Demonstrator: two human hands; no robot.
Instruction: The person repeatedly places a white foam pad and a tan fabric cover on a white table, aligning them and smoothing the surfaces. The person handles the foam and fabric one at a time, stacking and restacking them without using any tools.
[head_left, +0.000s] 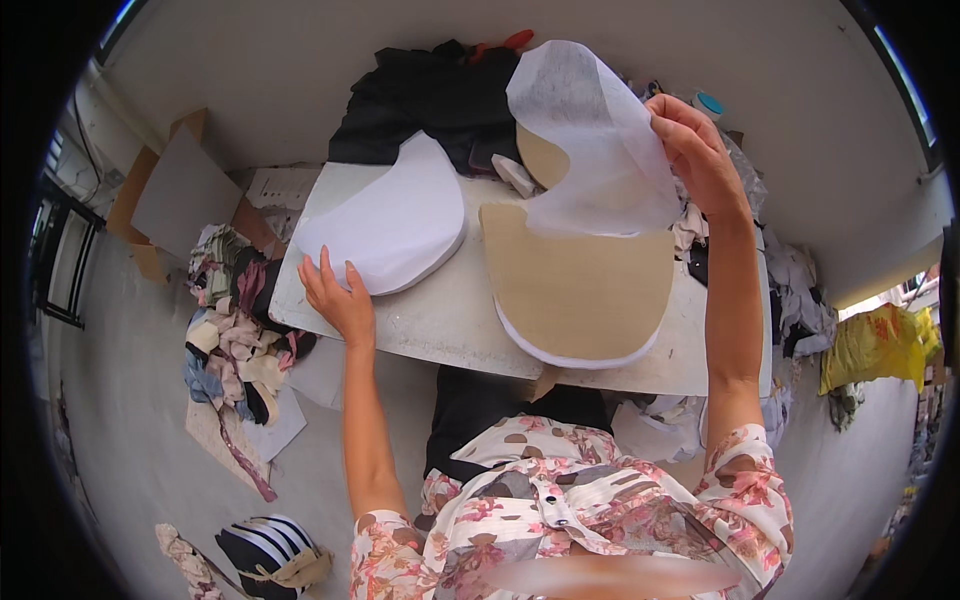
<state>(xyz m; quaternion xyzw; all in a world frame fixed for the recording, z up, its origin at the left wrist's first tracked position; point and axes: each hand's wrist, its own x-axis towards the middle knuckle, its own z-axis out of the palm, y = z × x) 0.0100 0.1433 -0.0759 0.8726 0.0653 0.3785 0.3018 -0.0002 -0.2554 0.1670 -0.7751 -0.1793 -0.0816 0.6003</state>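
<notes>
My right hand (700, 155) pinches the edge of a thin, see-through white interfacing piece (610, 140) with a curved notch, raised at the table's far right. Below it lies a tan U-shaped piece (580, 285) on top of white layers whose rounded edge shows toward me. Another tan piece (541, 157) is partly hidden behind the lifted sheet. On the left, a stack of white curved pieces (400, 220) lies on the table. My left hand (335, 290) rests with spread fingers on the near left edge of that stack.
Black cloth (430, 105) is heaped at the back of the white table (430, 325). Fabric scraps (235, 350) and an open cardboard box (190, 195) are on the left. More scraps and a yellow bag (875, 345) are on the right. A striped bundle (270, 555) lies on the floor.
</notes>
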